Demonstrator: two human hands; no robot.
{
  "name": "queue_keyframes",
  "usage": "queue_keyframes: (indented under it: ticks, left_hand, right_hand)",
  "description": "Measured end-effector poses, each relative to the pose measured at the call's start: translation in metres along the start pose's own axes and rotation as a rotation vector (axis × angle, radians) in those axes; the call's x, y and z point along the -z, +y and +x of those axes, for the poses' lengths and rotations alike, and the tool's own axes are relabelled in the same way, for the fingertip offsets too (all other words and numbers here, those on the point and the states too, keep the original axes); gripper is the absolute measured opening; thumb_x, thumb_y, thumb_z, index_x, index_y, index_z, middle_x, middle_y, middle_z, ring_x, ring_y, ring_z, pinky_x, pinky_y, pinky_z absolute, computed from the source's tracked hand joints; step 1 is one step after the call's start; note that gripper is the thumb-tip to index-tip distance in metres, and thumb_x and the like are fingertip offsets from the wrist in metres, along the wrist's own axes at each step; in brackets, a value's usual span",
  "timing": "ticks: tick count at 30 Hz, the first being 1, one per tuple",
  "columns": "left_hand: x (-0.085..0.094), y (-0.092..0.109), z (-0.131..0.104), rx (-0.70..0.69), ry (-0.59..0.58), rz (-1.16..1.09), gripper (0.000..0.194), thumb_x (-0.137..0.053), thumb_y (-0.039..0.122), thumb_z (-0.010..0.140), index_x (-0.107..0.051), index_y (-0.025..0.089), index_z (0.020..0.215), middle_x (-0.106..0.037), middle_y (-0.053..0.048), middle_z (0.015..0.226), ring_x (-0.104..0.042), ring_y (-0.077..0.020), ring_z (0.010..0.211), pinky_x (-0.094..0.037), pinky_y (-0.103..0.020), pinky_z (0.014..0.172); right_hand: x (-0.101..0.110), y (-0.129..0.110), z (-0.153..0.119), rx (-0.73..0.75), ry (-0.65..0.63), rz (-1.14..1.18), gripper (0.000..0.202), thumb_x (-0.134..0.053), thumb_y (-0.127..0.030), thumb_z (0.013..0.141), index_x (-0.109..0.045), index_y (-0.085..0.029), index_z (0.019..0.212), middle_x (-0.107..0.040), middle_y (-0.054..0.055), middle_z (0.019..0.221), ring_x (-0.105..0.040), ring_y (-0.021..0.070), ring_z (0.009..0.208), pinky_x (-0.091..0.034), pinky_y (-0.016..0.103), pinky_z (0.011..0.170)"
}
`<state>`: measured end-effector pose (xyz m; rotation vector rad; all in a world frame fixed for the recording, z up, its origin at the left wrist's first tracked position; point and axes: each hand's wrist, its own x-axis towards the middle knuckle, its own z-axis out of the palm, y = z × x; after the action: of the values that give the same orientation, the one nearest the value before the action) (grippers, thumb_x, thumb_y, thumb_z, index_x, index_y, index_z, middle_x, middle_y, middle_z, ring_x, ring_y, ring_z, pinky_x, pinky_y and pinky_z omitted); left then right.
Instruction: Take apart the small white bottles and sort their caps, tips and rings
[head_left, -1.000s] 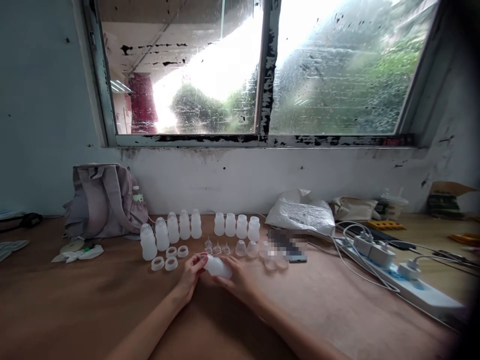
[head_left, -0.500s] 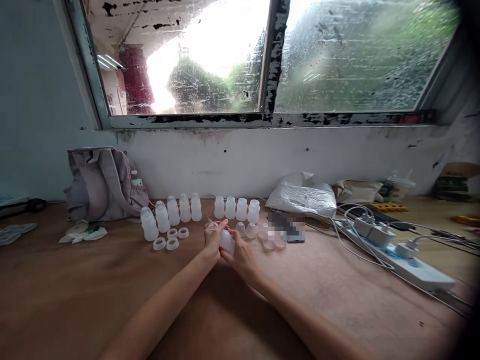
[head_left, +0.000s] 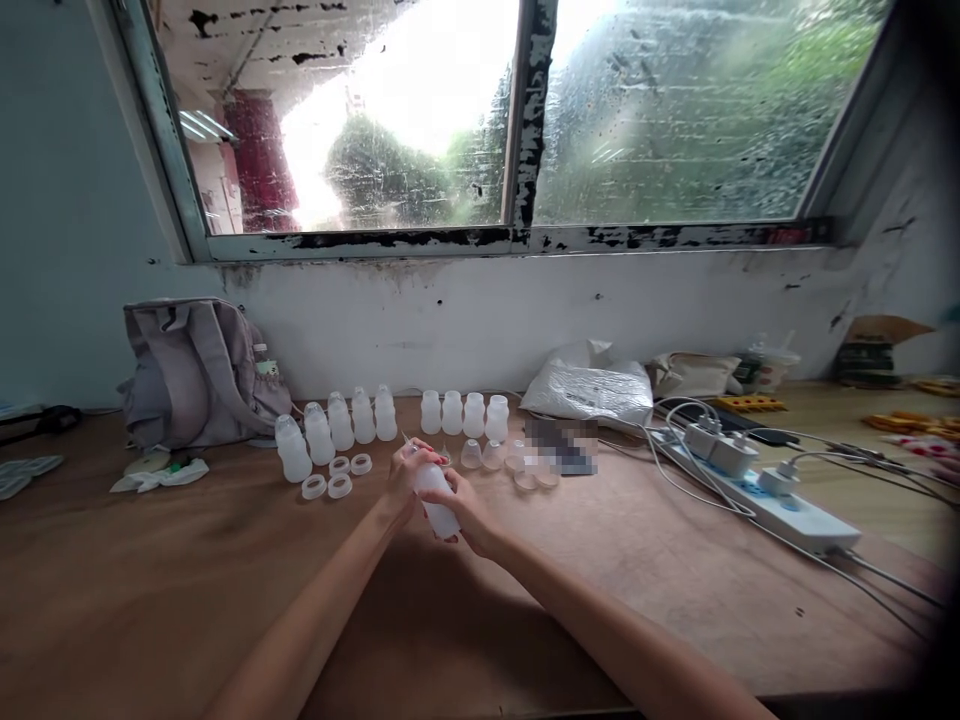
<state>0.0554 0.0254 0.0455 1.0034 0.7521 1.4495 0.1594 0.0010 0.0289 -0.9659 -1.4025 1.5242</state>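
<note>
Fingers [head_left: 425, 456] of the left hand [head_left: 403, 484] are gripping the upper end of a frosted bottle [head_left: 437, 508]; the right hand [head_left: 466, 508] is clasping its body, thumb lying across the side. Head view, the only one: the bottle is leaning, top toward the back edge of the table [head_left: 180, 590], base toward the near edge, and both hands seem to be holding it off the surface, about midway between the table's left and right ends. Left fingers are covering the top, so can't tell whether any part is sitting on it. Five clear-capped bottles [head_left: 363, 418] are standing left of the hands, toward the back edge; four white rings [head_left: 340, 493] are lying just on the near side of them. Four open bottles [head_left: 474, 418] are standing near the back edge, right of the hands, with two frosted cups [head_left: 471, 458] sitting on the near side. A small pointed clear part [head_left: 444, 457] is showing just beyond the hands. My read: the step in hand is working on the bottle's top end. Next move is probably calling for a firm right-hand clasp on the body, with left fingertips lining up square to the top; the smooth wall could be slippery.
</note>
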Motion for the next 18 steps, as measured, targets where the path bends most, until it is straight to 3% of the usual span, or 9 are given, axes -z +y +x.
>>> queue_keyframes:
  ticks: [3,8,11,14,16,18]
  left_hand:
    - [0.004,0.0,-0.005,-0.027,0.012,-0.057,0.014,-0.058,0.023,0.06,-0.049,0.016,0.067,-0.056,0.0,0.063,-0.054,-0.0119,0.059,-0.041,-0.022,0.054]
    - [0.01,-0.014,-0.003,0.004,0.095,-0.096,0.016,-0.06,0.024,0.058,-0.051,0.015,0.069,-0.054,0.002,0.056,-0.051,-0.01,0.05,-0.04,-0.021,0.049]
    - [0.014,-0.027,0.001,0.066,0.2,-0.108,0.022,-0.061,0.028,0.058,-0.053,0.015,0.073,-0.056,0.0,0.061,-0.054,-0.0117,0.052,-0.042,-0.023,0.05]
    - [0.016,-0.034,0.003,0.157,0.152,-0.139,0.031,-0.061,0.039,0.061,-0.055,0.013,0.076,-0.059,-0.004,0.066,-0.056,-0.0133,0.055,-0.043,-0.023,0.052]
    - [0.016,-0.034,0.001,0.219,0.077,-0.161,0.038,-0.06,0.044,0.062,-0.057,0.011,0.08,-0.06,-0.006,0.069,-0.057,-0.0144,0.058,-0.045,-0.024,0.055]
    - [0.014,-0.031,-0.001,0.249,0.072,-0.188,0.04,-0.061,0.046,0.061,-0.057,0.012,0.082,-0.061,-0.006,0.068,-0.058,-0.0144,0.058,-0.045,-0.025,0.056]
  right_hand:
    - [-0.001,0.001,0.0,0.008,0.072,-0.024,0.041,-0.063,-0.038,0.059,-0.038,-0.021,0.086,-0.051,-0.003,0.07,-0.05,0.0093,0.044,-0.031,0.017,0.03]
    - [-0.005,0.007,-0.001,-0.095,-0.062,0.021,0.039,-0.053,-0.043,0.067,-0.035,-0.021,0.093,-0.051,-0.003,0.06,-0.046,0.0107,0.036,-0.026,0.018,0.028]
    - [-0.006,0.014,0.005,-0.116,0.053,-0.071,0.042,-0.054,-0.043,0.065,-0.036,-0.019,0.094,-0.054,-0.001,0.064,-0.049,0.0121,0.04,-0.03,0.021,0.03]
    - [-0.004,0.019,0.012,0.058,0.234,-0.245,0.041,-0.059,-0.039,0.061,-0.04,-0.018,0.091,-0.056,0.003,0.077,-0.056,0.0153,0.061,-0.042,0.025,0.048]
    - [-0.001,0.019,0.012,0.2,0.249,-0.368,0.038,-0.06,-0.036,0.062,-0.043,-0.019,0.091,-0.057,0.004,0.087,-0.056,0.0174,0.077,-0.043,0.027,0.062]
    - [0.0,0.017,0.01,0.249,0.223,-0.495,0.039,-0.059,-0.034,0.063,-0.043,-0.019,0.095,-0.057,0.005,0.092,-0.054,0.0191,0.084,-0.041,0.028,0.07]
